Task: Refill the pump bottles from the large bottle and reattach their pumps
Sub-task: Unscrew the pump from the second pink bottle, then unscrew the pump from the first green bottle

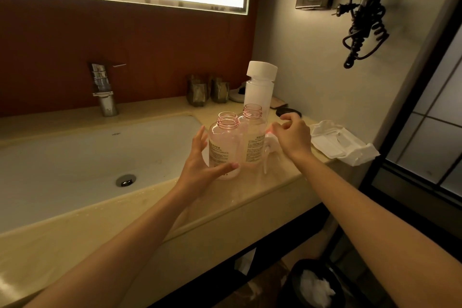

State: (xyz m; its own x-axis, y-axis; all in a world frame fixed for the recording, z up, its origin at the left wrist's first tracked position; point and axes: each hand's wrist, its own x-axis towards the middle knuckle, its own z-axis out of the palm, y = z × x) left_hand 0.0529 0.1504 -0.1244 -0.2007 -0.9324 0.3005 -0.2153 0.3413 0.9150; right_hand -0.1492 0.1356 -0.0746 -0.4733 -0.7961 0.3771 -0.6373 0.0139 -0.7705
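Observation:
Two clear pink pump bottles stand side by side on the beige counter [250,197] right of the sink, both with bare threaded necks. My left hand [200,167] is open against the nearer bottle [223,142], thumb across its base. The farther bottle [252,137] stands just behind it to the right. Behind them rises the large white bottle [258,90], its white cap tilted on top. My right hand [292,137] hovers right of the bottles, fingers loosely curled over a white pump [268,147] that lies on the counter with its tube pointing toward me.
The white sink basin [75,162] with a chrome tap [103,90] fills the left. Two dark tumblers [207,90] and a small black lid [287,111] sit at the back. A white tray on a folded cloth [335,142] lies at the counter's right end. A black bin [317,285] stands below.

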